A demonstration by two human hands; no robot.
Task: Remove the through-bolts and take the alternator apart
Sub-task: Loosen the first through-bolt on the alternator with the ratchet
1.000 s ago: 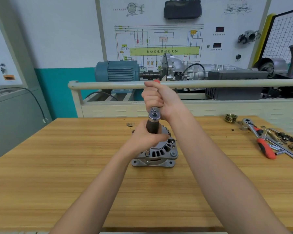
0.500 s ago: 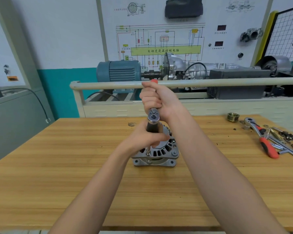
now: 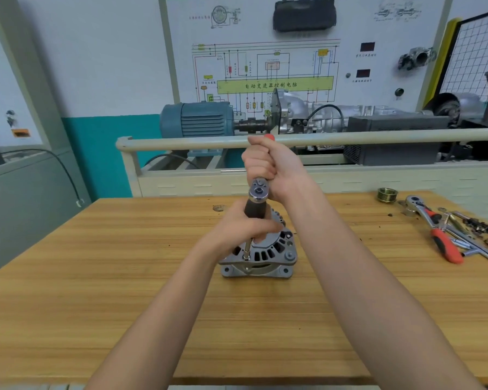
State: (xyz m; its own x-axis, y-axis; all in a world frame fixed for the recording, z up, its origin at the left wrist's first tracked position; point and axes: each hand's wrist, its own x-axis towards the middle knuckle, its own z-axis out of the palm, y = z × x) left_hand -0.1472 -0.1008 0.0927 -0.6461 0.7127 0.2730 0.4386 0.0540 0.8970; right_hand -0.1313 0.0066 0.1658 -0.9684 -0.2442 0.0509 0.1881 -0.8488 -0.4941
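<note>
so my right hand [image 3: 268, 164] is wrapped round the ratchet [image 3: 258, 191] handle, which points away from me, head right above the bolt [image 3: 247, 267]. left hand [image 3: 244, 226] grips the extension [image 3: 247, 249] standing straight up on the alternator [image 3: 261, 257], so the swing's gotta stay flat.

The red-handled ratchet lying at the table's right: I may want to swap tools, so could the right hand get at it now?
Probably not at once: the right hand grips the working ratchet's handle. The red-handled ratchet itself lies uncovered.
</note>
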